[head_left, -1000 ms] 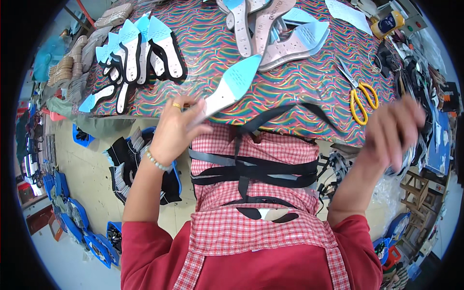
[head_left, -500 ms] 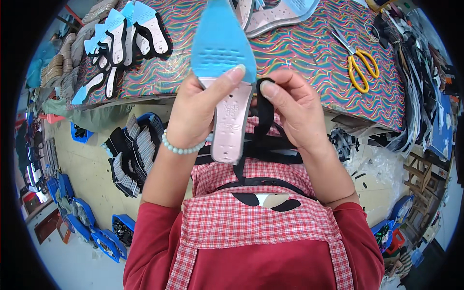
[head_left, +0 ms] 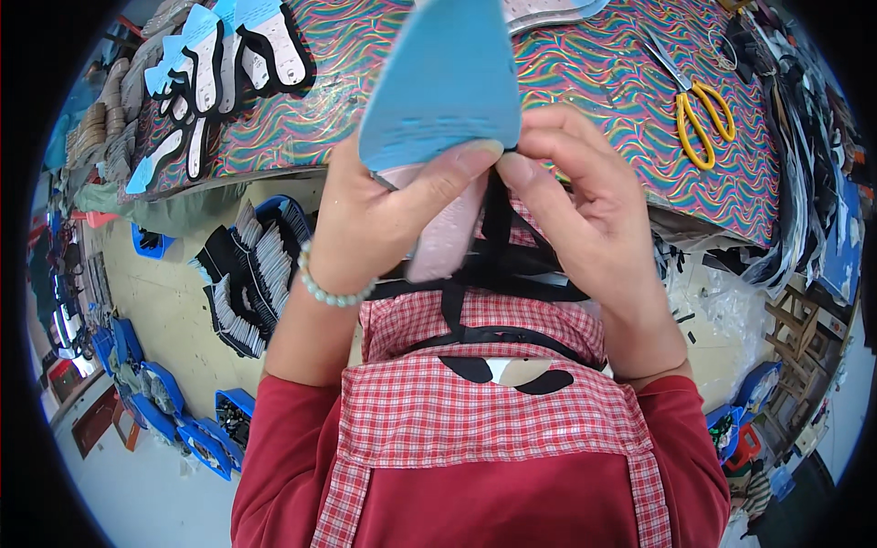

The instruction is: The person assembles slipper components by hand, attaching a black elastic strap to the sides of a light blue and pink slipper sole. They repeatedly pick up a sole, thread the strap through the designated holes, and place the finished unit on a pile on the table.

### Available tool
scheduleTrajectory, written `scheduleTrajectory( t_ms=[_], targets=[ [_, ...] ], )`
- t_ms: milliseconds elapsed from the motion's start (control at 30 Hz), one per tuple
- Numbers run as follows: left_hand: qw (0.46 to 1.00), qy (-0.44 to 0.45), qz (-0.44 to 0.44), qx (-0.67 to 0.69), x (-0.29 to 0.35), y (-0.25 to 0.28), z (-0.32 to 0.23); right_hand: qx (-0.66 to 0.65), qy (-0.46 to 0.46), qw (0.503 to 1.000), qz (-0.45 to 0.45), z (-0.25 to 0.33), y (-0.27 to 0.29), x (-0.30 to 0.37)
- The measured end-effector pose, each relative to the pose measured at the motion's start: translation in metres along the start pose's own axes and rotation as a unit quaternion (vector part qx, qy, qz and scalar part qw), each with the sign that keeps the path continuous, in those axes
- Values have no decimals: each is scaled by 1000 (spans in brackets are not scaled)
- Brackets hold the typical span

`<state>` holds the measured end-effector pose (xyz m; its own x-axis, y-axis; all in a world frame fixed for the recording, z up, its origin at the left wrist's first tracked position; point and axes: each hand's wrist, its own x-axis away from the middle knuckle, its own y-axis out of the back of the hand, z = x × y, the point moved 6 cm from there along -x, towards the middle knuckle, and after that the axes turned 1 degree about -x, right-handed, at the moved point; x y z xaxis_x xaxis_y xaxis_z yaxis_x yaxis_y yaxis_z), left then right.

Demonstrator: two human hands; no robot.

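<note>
Insole (head_left: pixel 443 91) is up above the apron (head_left: pixel 484 420), toe overlapping the tabletop (head_left: pixel 585 100) in view. Left hand (head_left: pixel 375 210) clamps its waist, thumb on top. Right hand (head_left: pixel 594 192) pinches black strip (head_left: pixel 498 208) at the right edge; fingers hide the contact, probably strip against rim. Insole looks light, stiffish; grip at waist. Strip looks limp. Beyond: scissors (head_left: pixel 695 117) right, black-edged insoles (head_left: pixel 206 68) far left.

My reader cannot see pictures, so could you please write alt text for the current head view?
A person's left hand holds a blue-and-pink insole while the right hand pinches a black strip beside its edge. Yellow-handled scissors and black-edged insoles lie on a wavy-patterned table beyond.
</note>
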<state>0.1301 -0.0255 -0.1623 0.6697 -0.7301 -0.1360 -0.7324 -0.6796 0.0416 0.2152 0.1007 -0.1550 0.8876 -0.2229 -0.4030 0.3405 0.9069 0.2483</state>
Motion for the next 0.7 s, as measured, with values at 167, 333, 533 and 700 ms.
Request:
scheduleTrajectory(
  t_ms=[167, 333, 533, 700],
  targets=[
    [991, -35, 5, 128, -18, -7, -8, -234, -274, 931, 61, -13, -26, 5],
    [967, -64, -93, 229, -11, 6, -14, -323, -194, 919, -116, -10, -22, 20],
    [966, -41, -128, 221, -5, 1, -17, -376, -290, 877, -69, -11, -33, 37],
    [973, 73, -167, 139, -19, -6, -9, -143, -258, 956, 6, -16, -23, 25]
  ],
)
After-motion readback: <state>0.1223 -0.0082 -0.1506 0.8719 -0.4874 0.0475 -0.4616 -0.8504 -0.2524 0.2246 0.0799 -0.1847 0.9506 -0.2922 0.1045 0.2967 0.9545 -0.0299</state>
